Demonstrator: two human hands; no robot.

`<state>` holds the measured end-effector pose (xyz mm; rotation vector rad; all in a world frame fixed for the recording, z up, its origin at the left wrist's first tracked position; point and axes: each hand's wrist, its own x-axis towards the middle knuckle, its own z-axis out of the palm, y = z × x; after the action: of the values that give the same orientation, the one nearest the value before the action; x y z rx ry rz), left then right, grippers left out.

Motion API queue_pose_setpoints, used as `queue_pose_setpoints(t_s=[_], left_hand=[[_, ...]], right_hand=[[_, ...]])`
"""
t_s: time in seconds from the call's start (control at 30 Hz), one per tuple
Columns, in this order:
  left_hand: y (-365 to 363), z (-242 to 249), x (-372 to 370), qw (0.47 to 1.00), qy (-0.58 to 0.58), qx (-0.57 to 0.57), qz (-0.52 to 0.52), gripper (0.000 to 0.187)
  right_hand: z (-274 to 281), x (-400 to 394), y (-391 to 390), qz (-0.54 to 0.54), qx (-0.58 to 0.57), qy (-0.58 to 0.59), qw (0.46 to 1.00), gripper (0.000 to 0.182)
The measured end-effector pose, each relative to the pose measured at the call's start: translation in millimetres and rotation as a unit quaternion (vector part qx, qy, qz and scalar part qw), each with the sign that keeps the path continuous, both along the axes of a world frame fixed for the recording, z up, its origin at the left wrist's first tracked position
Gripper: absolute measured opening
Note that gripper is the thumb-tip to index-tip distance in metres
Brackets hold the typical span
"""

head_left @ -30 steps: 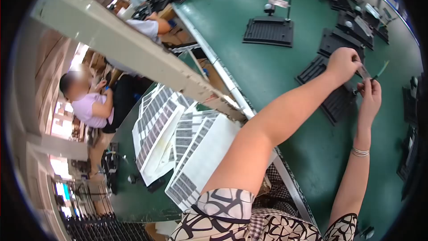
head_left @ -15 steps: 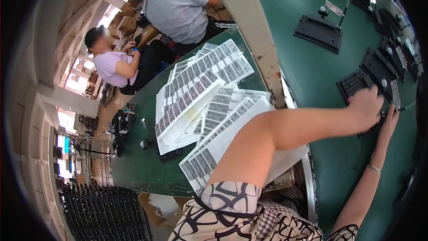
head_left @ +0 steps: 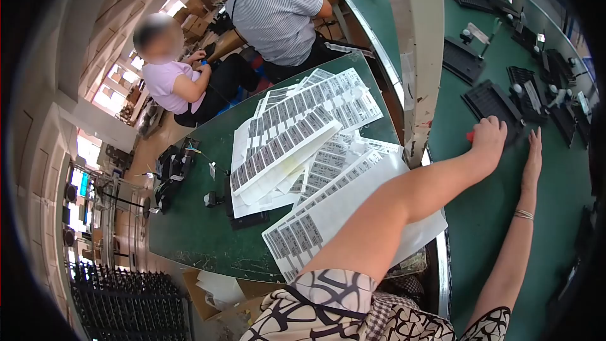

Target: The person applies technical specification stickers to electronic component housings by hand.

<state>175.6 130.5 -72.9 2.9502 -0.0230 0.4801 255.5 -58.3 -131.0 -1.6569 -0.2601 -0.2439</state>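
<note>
My left hand [head_left: 489, 141] is closed at the lower edge of a black ribbed tray-like part [head_left: 493, 106], which looks blurred. Something small and red [head_left: 470, 136] shows beside its thumb; what the fingers hold is otherwise hidden. To the right, my right hand [head_left: 534, 156] is open with its fingers stretched out together, near the green tabletop [head_left: 467, 227]. Nothing shows in it. Another black part with a white label [head_left: 533, 98] lies just beyond the two hands.
More black parts [head_left: 463, 60] lie along the back. An upright post [head_left: 420, 69] divides the work surfaces. Printed label sheets [head_left: 303, 120] overlap on the left table [head_left: 189, 240], beside black devices [head_left: 170, 180]. Two seated people [head_left: 274, 19] are beyond. A cardboard box [head_left: 202, 297] stands below.
The view has shifted. My left hand has moved back from the labelled part and apart from my right hand. My right hand's fingers no longer touch that part.
</note>
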Motion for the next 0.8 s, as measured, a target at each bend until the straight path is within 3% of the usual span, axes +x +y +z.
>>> queue_pose_setpoints(t_s=[0.07,0.13,0.2,0.33,0.47,0.57,0.67,0.8], left_hand=[[19.5,40.8,-44.8,0.995,0.041,-0.071,-0.063,0.046],[32.6,74.4,-99.4,0.959,0.165,-0.156,-0.169,0.039],[43.1,93.4,-146.6,0.923,0.233,-0.167,-0.256,0.035],[79.4,129.6,-250.0,0.879,0.219,-0.295,-0.304,0.029],[132.1,170.6,-324.4,0.822,0.356,-0.392,-0.210,0.025],[171.4,141.1,-368.0,0.789,0.302,-0.511,-0.157,0.024],[206.5,128.8,-399.5,0.685,0.333,-0.646,-0.051,0.023],[224.4,94.2,-418.2,0.724,0.167,-0.667,-0.052,0.024]], right_hand=[[20.9,-37.5,19.5,-0.051,-0.081,-0.033,0.995,0.056],[19.6,-62.8,12.9,-0.040,-0.137,-0.033,0.989,0.054],[32.5,-100.0,8.8,-0.042,-0.214,-0.030,0.976,0.052],[48.0,-160.8,8.3,-0.058,-0.286,-0.047,0.955,0.048],[44.0,-199.2,1.8,-0.084,-0.323,-0.053,0.941,0.046],[46.2,-229.9,4.2,-0.097,-0.370,-0.055,0.923,0.045],[44.2,-256.3,8.5,-0.107,-0.434,-0.058,0.893,0.047],[48.5,-287.1,19.1,-0.127,-0.502,-0.040,0.854,0.048]])
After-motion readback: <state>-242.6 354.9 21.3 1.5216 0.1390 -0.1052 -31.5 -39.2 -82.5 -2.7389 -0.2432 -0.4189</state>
